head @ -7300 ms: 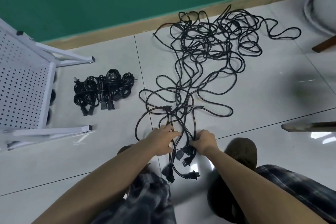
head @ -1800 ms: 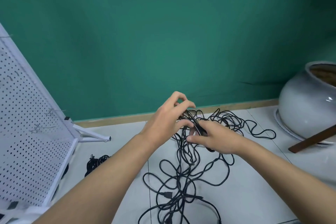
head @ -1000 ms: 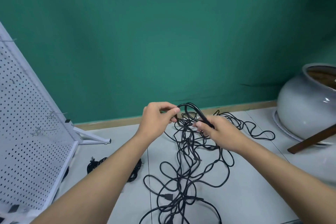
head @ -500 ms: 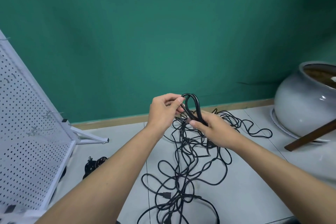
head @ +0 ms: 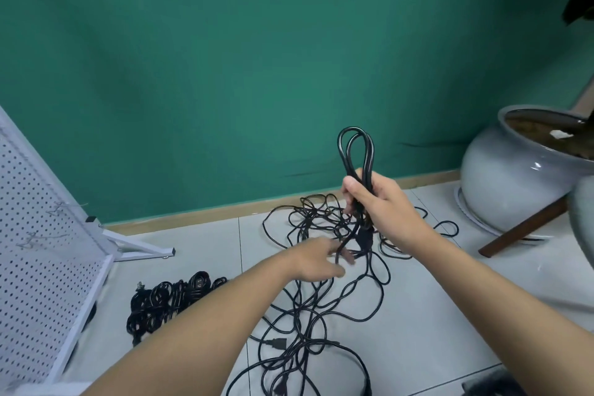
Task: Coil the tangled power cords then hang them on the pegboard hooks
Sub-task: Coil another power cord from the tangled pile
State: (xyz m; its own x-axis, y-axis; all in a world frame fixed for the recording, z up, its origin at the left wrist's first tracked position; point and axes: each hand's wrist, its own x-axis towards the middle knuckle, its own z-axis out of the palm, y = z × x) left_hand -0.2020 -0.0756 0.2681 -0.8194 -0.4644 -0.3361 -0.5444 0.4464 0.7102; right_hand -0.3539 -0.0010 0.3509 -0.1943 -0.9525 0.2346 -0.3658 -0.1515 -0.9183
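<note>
My right hand (head: 382,206) grips a black power cord folded into upright loops (head: 356,151) that stick out above the fist. Below it, my left hand (head: 316,259) pinches the same cord's trailing strand where it drops toward the floor. A large tangle of black cords (head: 321,309) sprawls on the white tiled floor under both hands. Several coiled cords (head: 173,297) lie bundled at the left, near the foot of the white pegboard (head: 38,254). Thin wire hooks (head: 62,207) stick out of the pegboard.
A big grey ceramic pot (head: 520,173) stands at the right on a white saucer, with a brown wooden leg (head: 527,228) slanting in front of it. The green wall runs along the back. The pegboard's white frame foot (head: 141,247) juts across the floor.
My right hand has risen with the looped cord, now held upright. My left hand has dropped from the loop's top down to the trailing strand.
</note>
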